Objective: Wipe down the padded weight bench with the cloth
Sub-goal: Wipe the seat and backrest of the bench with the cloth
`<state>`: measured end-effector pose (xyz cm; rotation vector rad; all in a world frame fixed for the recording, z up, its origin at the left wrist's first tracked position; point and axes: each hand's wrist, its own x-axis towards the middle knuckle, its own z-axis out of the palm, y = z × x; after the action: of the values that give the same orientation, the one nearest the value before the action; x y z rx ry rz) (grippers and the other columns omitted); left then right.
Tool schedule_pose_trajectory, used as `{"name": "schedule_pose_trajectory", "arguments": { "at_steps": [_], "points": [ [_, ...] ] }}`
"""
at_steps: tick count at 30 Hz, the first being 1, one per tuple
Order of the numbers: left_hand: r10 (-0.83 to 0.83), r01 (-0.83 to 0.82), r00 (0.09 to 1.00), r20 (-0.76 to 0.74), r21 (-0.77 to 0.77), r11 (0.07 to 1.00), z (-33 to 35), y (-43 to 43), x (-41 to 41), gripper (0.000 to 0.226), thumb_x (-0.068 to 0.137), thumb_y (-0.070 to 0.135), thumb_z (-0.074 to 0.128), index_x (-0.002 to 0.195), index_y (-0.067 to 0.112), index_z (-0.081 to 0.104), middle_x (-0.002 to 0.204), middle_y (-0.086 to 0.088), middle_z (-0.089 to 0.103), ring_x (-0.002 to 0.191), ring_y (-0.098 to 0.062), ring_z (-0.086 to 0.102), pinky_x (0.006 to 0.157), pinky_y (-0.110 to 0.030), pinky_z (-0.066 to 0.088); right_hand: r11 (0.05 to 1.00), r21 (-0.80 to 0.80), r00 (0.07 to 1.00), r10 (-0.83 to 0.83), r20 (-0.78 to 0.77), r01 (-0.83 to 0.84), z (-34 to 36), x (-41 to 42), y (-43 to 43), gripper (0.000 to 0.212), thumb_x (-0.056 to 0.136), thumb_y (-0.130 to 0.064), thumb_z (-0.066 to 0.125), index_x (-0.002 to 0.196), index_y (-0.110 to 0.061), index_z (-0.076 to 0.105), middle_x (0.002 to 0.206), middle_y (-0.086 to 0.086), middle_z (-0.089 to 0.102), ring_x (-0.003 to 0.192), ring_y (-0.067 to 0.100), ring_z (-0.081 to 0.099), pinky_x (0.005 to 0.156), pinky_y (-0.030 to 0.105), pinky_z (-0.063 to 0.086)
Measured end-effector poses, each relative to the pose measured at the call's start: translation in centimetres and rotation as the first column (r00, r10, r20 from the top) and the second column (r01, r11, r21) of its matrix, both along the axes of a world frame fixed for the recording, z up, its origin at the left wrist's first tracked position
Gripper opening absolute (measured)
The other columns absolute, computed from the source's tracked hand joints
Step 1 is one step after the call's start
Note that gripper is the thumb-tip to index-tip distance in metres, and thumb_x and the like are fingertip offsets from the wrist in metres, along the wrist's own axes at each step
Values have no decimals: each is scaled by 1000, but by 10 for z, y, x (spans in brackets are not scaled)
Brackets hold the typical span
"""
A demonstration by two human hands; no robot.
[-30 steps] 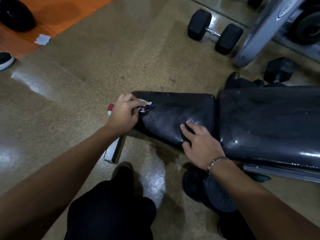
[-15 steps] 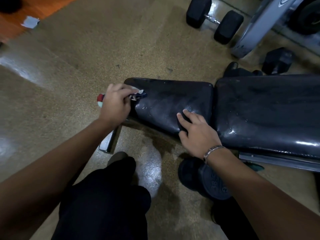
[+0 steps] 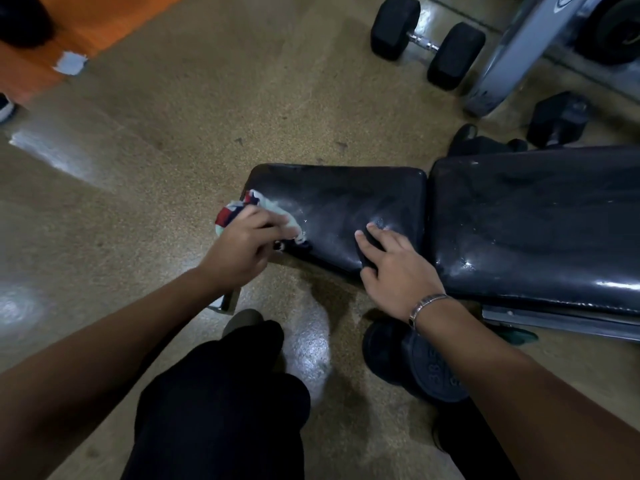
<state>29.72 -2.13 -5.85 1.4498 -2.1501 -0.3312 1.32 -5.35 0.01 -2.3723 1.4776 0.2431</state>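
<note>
The black padded bench lies across the right half of the view, with a small seat pad [image 3: 346,202] and a longer back pad [image 3: 540,220] beside it. My left hand [image 3: 247,245] grips a bunched red, white and blue cloth [image 3: 242,209] and presses it on the seat pad's left end, near its front edge. My right hand [image 3: 394,268] rests on the seat pad's front edge near the gap between the pads, fingers spread and fairly straight. Wet streaks shine on both pads.
A black dumbbell [image 3: 427,46] lies on the floor at the back, beside a grey machine leg [image 3: 512,57]. Another dumbbell [image 3: 559,119] sits behind the bench. A weight plate [image 3: 436,372] lies under my right forearm. My dark-trousered knee [image 3: 221,393] is low in the middle.
My left hand has slid the cloth from the seat pad's far left corner down toward its front edge. My right hand has stayed on the pad's front edge.
</note>
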Motion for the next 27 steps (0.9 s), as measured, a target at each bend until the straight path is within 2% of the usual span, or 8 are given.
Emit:
{"name": "schedule_pose_trajectory", "arguments": {
  "at_steps": [5, 11, 13, 16, 20, 22, 24, 27],
  "points": [
    [239, -240, 970, -39, -35, 970, 7, -31, 3, 42, 85, 0, 48, 111, 15, 77, 115, -6, 72, 104, -27, 58, 95, -40, 47, 1000, -9, 1000, 14, -4, -15, -1, 1, 1, 87, 75, -48, 8, 155, -24, 31, 162, 0, 26, 147, 23, 22, 121, 38, 25],
    [-62, 61, 997, -42, -16, 998, 0, -1, -19, 41, 90, -3, 49, 115, 15, 77, 122, -5, 69, 113, -23, 58, 104, -25, 43, 999, 46, 1000, 21, 9, -22, -1, -2, 0, 74, 85, -41, 19, 157, -25, 23, 165, -2, 16, 150, 21, 14, 124, 37, 18],
    [47, -49, 998, -47, -30, 998, 0, -15, -8, 43, 86, -5, 50, 112, 15, 78, 121, -5, 71, 113, -25, 61, 107, -25, 40, 999, 46, 1000, 21, 13, -21, -2, -4, -2, 69, 90, -39, 27, 157, -25, 21, 166, -2, 15, 151, 22, 13, 123, 38, 18],
    [212, -210, 968, -138, 24, 977, 5, -31, -28, 48, 80, -11, 51, 113, 12, 77, 123, -7, 71, 120, -28, 61, 110, -41, 43, 998, 48, 999, 28, 20, -29, -2, -5, -2, 63, 98, -33, 37, 158, -25, 20, 166, -2, 14, 151, 22, 11, 124, 38, 17],
    [-128, 128, 991, -26, 20, 992, -5, 6, -24, 44, 92, -4, 55, 129, 15, 69, 142, -3, 61, 141, -22, 48, 117, -46, 36, 998, 62, 999, 23, 46, -26, -3, -8, -2, 64, 98, -32, 39, 158, -26, 18, 166, -4, 11, 152, 20, 9, 124, 38, 16],
    [-186, 186, 981, 61, 3, 982, -6, 8, -2, 42, 98, 8, 52, 137, 19, 64, 148, 0, 56, 147, -19, 40, 122, -54, 25, 998, 68, 998, 16, 54, -19, -5, -7, -2, 65, 97, -33, 39, 158, -27, 18, 166, -5, 11, 152, 20, 8, 124, 39, 17],
    [-55, 51, 997, 45, 75, 996, -4, -8, -1, 47, 98, 13, 48, 142, 27, 58, 152, 3, 50, 151, -16, 31, 125, -58, 12, 998, 53, 999, 22, 44, -24, -8, -7, 0, 66, 96, -35, 38, 158, -27, 16, 167, -4, 10, 152, 20, 8, 124, 40, 17],
    [118, -98, 987, -108, 172, 980, 6, -23, -35, 50, 98, 8, 45, 142, 28, 58, 154, 2, 47, 153, -14, 26, 126, -53, 10, 999, 46, 999, 24, 43, -26, -11, -8, 1, 68, 96, -37, 38, 158, -27, 13, 167, -5, 8, 153, 20, 6, 124, 41, 15]
  ]
}}
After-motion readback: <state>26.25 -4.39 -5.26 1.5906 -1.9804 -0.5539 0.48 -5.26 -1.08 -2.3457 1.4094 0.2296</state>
